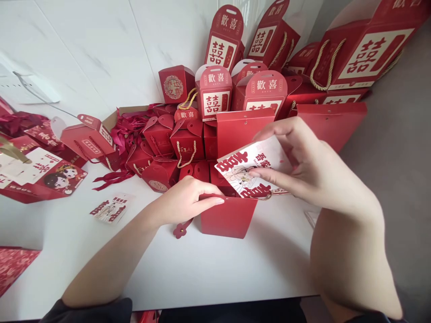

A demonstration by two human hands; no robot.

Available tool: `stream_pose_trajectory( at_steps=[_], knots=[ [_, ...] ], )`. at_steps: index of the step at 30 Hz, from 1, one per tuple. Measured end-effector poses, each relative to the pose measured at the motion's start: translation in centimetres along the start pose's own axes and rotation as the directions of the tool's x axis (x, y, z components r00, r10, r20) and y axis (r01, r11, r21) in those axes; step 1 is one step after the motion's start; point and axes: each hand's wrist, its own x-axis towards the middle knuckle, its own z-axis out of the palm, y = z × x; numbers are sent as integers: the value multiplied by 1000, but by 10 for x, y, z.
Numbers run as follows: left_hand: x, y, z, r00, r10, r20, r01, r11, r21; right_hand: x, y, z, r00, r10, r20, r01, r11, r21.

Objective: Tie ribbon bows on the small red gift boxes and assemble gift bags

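Observation:
My left hand (188, 202) pinches the front rim of an open red gift box (226, 220), thumb outside and fingers over the edge. The box's lid flap (245, 132) stands raised behind its opening. My right hand (313, 161) grips a white printed card (251, 168) between thumb and fingers. The card has red characters and a drawing on it, and is tilted above the box opening. A dark red flower-shaped tag (180, 230) lies beside the box's left side. What is inside the box is mostly hidden by the card and my hands.
Small red boxes with gold cords (186, 146) crowd the back, with larger handled boxes (365, 49) stacked at right. Left are red ribbons (129, 128), a gift box with cartoon faces (63, 177) and a similar printed card (111, 208). A tiled wall (90, 49) stands behind the white table (161, 273).

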Motion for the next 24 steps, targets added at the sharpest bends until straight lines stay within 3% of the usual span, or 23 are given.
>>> stream_pose_trajectory(
  at_steps=[4,9,11,15,20,24],
  knots=[
    [-1,3,-1,996,-60,60,63,997,-50,0,-2,2,999,-9,32,7,998,64],
    [0,4,-1,999,38,-21,-38,999,2,0,-3,3,991,-100,89,100,995,1],
    [0,0,0,999,-38,4,38,999,-6,2,-5,8,975,-93,204,107,992,-60],
    [-2,-6,-4,948,-202,246,233,967,-102,4,-9,21,906,-6,424,100,975,-199],
    [-3,-8,-6,891,-315,327,356,931,-73,6,-13,40,867,89,490,106,928,-357],
    [-3,-9,-4,830,-422,365,471,881,-54,13,-15,65,803,138,580,144,899,-413]
  ],
)
